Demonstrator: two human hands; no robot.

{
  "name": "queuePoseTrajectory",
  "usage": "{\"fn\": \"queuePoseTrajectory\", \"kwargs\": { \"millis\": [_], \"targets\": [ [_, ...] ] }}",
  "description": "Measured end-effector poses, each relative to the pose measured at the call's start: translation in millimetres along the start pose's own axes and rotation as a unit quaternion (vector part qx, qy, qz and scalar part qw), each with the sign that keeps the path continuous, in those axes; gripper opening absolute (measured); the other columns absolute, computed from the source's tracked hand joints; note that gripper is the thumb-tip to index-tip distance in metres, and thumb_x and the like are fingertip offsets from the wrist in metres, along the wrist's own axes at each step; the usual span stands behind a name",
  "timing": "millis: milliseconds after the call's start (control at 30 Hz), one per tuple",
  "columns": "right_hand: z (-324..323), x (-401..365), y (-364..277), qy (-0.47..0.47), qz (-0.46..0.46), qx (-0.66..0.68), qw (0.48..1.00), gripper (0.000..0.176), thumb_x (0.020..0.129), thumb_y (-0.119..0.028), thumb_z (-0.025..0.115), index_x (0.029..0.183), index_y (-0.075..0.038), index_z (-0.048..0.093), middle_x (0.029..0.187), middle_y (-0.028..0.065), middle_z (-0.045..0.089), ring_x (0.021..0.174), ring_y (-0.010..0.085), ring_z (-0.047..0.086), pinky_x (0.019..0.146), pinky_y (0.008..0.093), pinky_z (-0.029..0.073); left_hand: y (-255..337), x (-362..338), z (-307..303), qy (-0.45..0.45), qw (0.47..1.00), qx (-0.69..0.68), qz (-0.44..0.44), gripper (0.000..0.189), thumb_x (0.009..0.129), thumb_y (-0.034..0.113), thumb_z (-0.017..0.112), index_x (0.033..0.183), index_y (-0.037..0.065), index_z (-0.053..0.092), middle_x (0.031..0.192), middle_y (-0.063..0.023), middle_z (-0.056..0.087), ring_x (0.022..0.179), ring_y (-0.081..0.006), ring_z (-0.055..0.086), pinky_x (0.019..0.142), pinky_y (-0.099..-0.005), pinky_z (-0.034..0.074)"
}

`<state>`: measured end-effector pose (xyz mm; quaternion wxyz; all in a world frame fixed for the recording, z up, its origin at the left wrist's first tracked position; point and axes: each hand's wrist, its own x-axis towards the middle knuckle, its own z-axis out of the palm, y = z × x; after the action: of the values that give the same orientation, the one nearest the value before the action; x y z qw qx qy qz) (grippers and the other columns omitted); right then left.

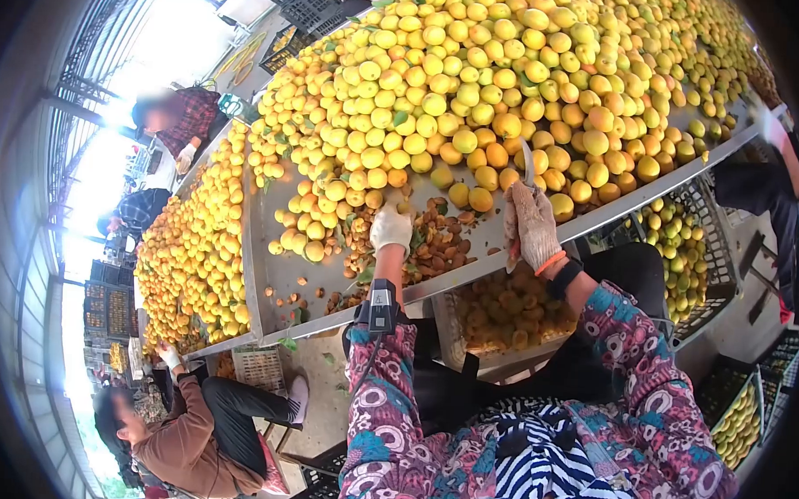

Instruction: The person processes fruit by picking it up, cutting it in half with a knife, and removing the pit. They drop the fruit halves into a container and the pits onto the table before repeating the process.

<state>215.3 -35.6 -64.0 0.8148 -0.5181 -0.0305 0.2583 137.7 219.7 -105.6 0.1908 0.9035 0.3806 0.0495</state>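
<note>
My left hand [391, 230], in a white glove, has its fingers closed on what looks like an apricot [400, 198], partly hidden and blurred. Beneath and beside it lie brown apricot pits [442, 241] with torn fruit pieces. In a soiled glove, my right hand [533, 224] grips a knife [528, 162] whose curved blade points up toward the fruit; the handle is hidden in the palm. Whole yellow-orange apricots [485, 81] are heaped just beyond both hands on a metal table [279, 285].
The table's raised metal rim [469, 275] runs in front of me. Under it stand a crate of fruit [512, 311] and another crate of greener fruit [681, 255]. A seated person [204, 436] works at the left; others sit farther along. A metal divider [251, 271] splits the heaps.
</note>
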Motion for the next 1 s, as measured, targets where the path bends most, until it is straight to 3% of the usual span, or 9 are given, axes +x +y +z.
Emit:
{"fn": "queuePoseTrajectory", "kwargs": {
  "millis": [100, 200, 300, 400, 500, 567, 667, 767, 1000],
  "targets": [
    [-1, 3, 2, -0.030, 0.001, 0.004, 1.000, 0.030, 0.097, -0.037, 0.051, 0.093, -0.007, 0.051, 0.056, 0.0001, 0.047, 0.043, 0.0106, 0.046, 0.036, 0.0241, 0.038, -2, -5, -1, 0.008, 0.983, -0.162, 0.082, 0.036, 0.078, 0.018, 0.070, 0.109, 0.002, 0.061, 0.104, -0.0181, 0.066, 0.095, -0.0305, 0.064, 0.083, -0.0379, 0.050],
    [2, -9, -15, -0.068, 0.036, -0.006, 0.997, 0.026, 0.097, -0.032, 0.053, 0.100, -0.006, 0.049, 0.057, 0.0000, 0.045, 0.048, 0.0081, 0.048, 0.040, 0.0229, 0.041, 7, -30, -11, 0.062, 0.878, -0.434, 0.190, 0.039, 0.073, 0.002, 0.075, 0.109, 0.000, 0.059, 0.115, -0.0110, 0.061, 0.102, -0.0180, 0.059, 0.090, -0.0305, 0.047],
    [7, -28, -13, -0.145, -0.098, -0.147, 0.974, 0.016, 0.099, -0.023, 0.051, 0.099, -0.006, 0.050, 0.068, -0.0019, 0.051, 0.051, 0.0067, 0.047, 0.041, 0.0191, 0.037, 27, -70, -43, -0.041, 0.793, -0.600, 0.097, 0.039, 0.075, 0.004, 0.074, 0.111, 0.001, 0.059, 0.115, -0.0076, 0.060, 0.102, -0.0163, 0.058, 0.090, -0.0295, 0.047],
    [14, -52, -32, -0.170, 0.099, -0.005, 0.980, 0.019, 0.100, -0.023, 0.048, 0.103, -0.004, 0.052, 0.079, -0.0021, 0.055, 0.057, 0.0025, 0.049, 0.045, 0.0158, 0.039, 45, -100, -62, -0.001, 0.800, -0.577, 0.161, 0.036, 0.082, 0.006, 0.067, 0.116, 0.002, 0.057, 0.109, -0.0063, 0.061, 0.097, -0.0134, 0.059, 0.083, -0.0276, 0.052],
    [17, -82, -47, -0.236, -0.063, -0.219, 0.945, 0.018, 0.097, -0.019, 0.051, 0.104, -0.003, 0.054, 0.073, 0.0087, 0.058, 0.056, 0.0172, 0.055, 0.050, 0.0268, 0.043, 58, -123, -84, -0.026, 0.779, -0.598, 0.188, 0.035, 0.083, 0.008, 0.067, 0.115, 0.003, 0.056, 0.110, -0.0067, 0.062, 0.097, -0.0151, 0.060, 0.080, -0.0301, 0.055],
    [25, -108, -76, -0.233, -0.237, -0.445, 0.832, 0.013, 0.093, -0.014, 0.054, 0.101, -0.003, 0.053, 0.063, 0.0140, 0.052, 0.056, 0.0256, 0.052, 0.053, 0.0347, 0.041, 65, -136, -97, -0.051, 0.755, -0.619, 0.211, 0.037, 0.082, 0.008, 0.068, 0.116, 0.002, 0.055, 0.110, -0.0074, 0.062, 0.098, -0.0155, 0.061, 0.081, -0.0305, 0.055],
    [31, -125, -86, -0.234, -0.255, -0.446, 0.826, 0.016, 0.093, -0.016, 0.055, 0.102, -0.003, 0.053, 0.066, 0.0190, 0.053, 0.060, 0.0369, 0.053, 0.054, 0.0388, 0.042, 68, -145, -107, -0.043, 0.759, -0.603, 0.241, 0.045, 0.077, 0.000, 0.068, 0.119, 0.001, 0.053, 0.105, -0.0079, 0.062, 0.093, -0.0150, 0.061, 0.082, -0.0266, 0.051],
    [32, -134, -88, -0.235, -0.288, -0.474, 0.798, 0.029, 0.091, -0.020, 0.058, 0.115, -0.003, 0.053, 0.069, 0.0226, 0.057, 0.067, 0.0399, 0.060, 0.054, 0.0421, 0.045, 78, -163, -125, -0.040, 0.751, -0.610, 0.248, 0.046, 0.077, 0.000, 0.068, 0.120, 0.000, 0.054, 0.106, -0.0074, 0.062, 0.094, -0.0134, 0.060, 0.081, -0.0259, 0.051],
    [37, -155, -94, -0.198, -0.311, -0.497, 0.786, 0.032, 0.091, -0.022, 0.058, 0.116, -0.003, 0.054, 0.069, 0.0213, 0.059, 0.066, 0.0391, 0.061, 0.055, 0.0429, 0.047, 80, -172, -136, -0.039, 0.745, -0.616, 0.253, 0.043, 0.075, -0.002, 0.072, 0.116, 0.001, 0.060, 0.105, -0.0060, 0.062, 0.092, -0.0124, 0.060, 0.082, -0.0252, 0.050]
  ]
}}
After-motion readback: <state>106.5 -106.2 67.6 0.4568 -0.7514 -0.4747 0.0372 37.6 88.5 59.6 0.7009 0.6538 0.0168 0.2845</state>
